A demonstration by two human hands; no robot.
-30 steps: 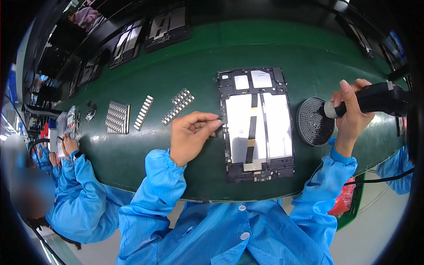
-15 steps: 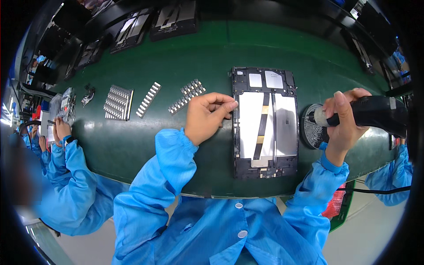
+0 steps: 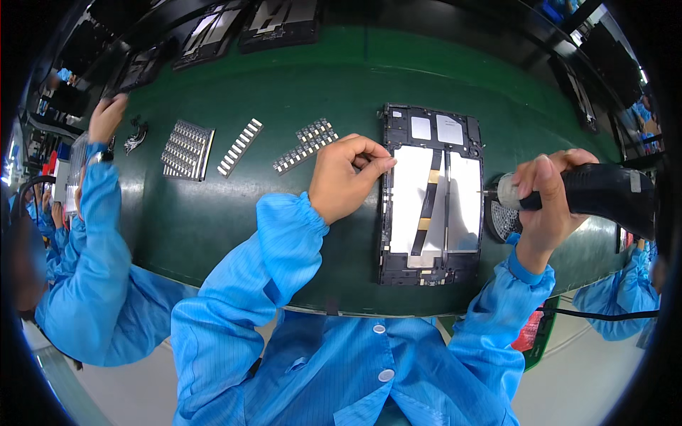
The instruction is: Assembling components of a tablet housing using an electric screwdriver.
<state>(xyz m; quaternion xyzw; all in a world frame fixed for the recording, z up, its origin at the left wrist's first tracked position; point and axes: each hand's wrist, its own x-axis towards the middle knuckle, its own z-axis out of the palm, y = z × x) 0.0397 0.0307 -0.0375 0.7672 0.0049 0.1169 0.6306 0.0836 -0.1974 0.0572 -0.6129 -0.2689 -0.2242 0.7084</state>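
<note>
An opened tablet-like device (image 3: pixel 465 206) lies upright before me on the green bench, with a black frame, silver panels and a dark ribbon cable (image 3: pixel 428 206) with tan patches. At its upper left edge is my left hand (image 3: pixel 348 177), thumb and forefinger pinched together; whatever they hold, if anything, is too small to make out. In my right hand (image 3: pixel 550 199) is a black electric screwdriver (image 3: pixel 604 190), gripped near its grey collar. Its thin bit points left, close to the device's right edge. Behind the collar sits a round perforated dish (image 3: pixel 503 221), partly covered.
Strips of small parts (image 3: pixel 305 148), a single strip (image 3: pixel 239 148) and a stacked block of strips (image 3: pixel 188 150) lie left of the device. Similar devices (image 3: pixel 278 25) rest along the back. A co-worker's hand (image 3: pixel 106 117) is at far left. A black cord (image 3: pixel 604 312) runs at lower right.
My right hand has brought the screwdriver slightly left and down, its bit now by the device's edge. My left hand stays pinched near the left edge. The co-worker's hand has risen toward the back.
</note>
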